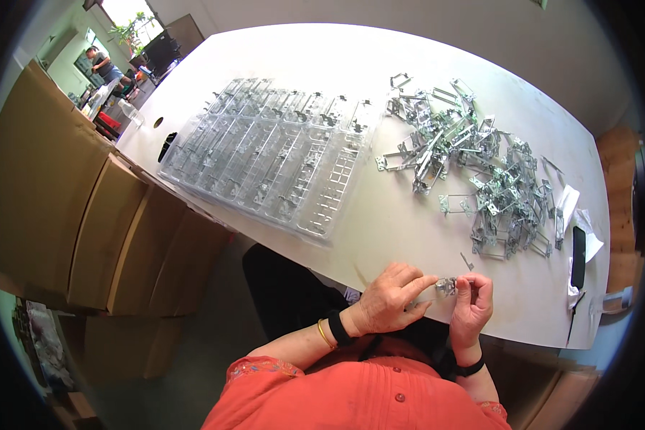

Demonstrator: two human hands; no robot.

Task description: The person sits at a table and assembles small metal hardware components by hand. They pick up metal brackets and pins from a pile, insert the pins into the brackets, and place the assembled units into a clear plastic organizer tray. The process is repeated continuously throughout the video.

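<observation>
A small shiny metal bracket (446,287) is held up at the table's near edge. My right hand (471,309) pinches it between thumb and fingertips. My left hand (390,299) is to its left, with the index finger stretched out to touch the bracket and the thumb apart below. The bracket's finer shape is too small to make out. Just beyond my right hand, a thin loose metal piece (467,262) lies on the white table (365,247). Farther back is a large heap of similar metal brackets (505,190).
Left of the heap sits a clear plastic tray (319,229) with rows of compartments holding metal parts. White paper (566,204) and a black phone-like object (578,256) lie at the right edge. Cardboard boxes (43,193) stand at the left; a person (104,64) is in the background.
</observation>
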